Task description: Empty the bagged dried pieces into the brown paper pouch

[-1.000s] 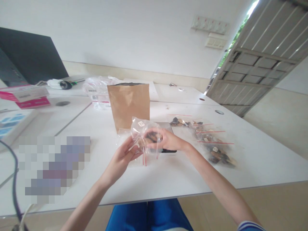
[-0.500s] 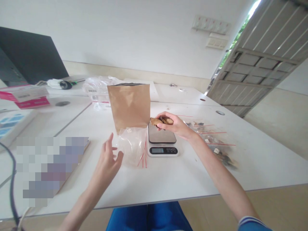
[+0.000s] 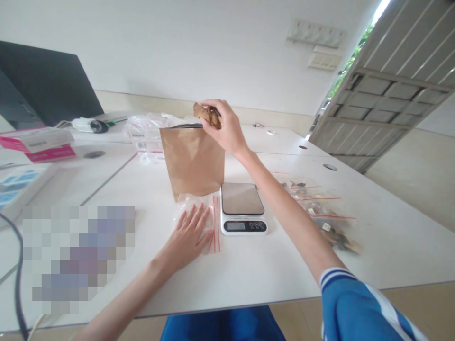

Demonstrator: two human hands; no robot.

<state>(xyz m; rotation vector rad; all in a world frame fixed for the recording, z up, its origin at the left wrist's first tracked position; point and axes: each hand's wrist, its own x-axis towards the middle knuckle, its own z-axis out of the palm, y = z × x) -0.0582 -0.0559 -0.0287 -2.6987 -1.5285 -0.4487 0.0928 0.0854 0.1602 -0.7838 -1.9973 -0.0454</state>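
Note:
My right hand (image 3: 223, 125) is raised over the open top of a standing brown paper bag (image 3: 193, 161) and pinches a few brown dried pieces (image 3: 205, 114). My left hand (image 3: 187, 238) lies flat, fingers stretched out, on empty clear zip bags with red strips (image 3: 209, 215) on the white table (image 3: 249, 265). A small white digital kitchen scale (image 3: 242, 208) stands just right of that hand, its platform bare.
Several filled zip bags of dried pieces (image 3: 320, 213) lie to the right of the scale. More clear bags (image 3: 144, 130) sit behind the paper bag. A dark laptop (image 3: 46, 85), pink boxes (image 3: 39, 142) and a cable (image 3: 17, 284) are at the left. An open door (image 3: 387, 90) stands at the right.
My right hand pulled the dried pieces out of the zip bag and lifted them from the scale up over the paper bag. My left hand let the bag drop and now rests flat on it.

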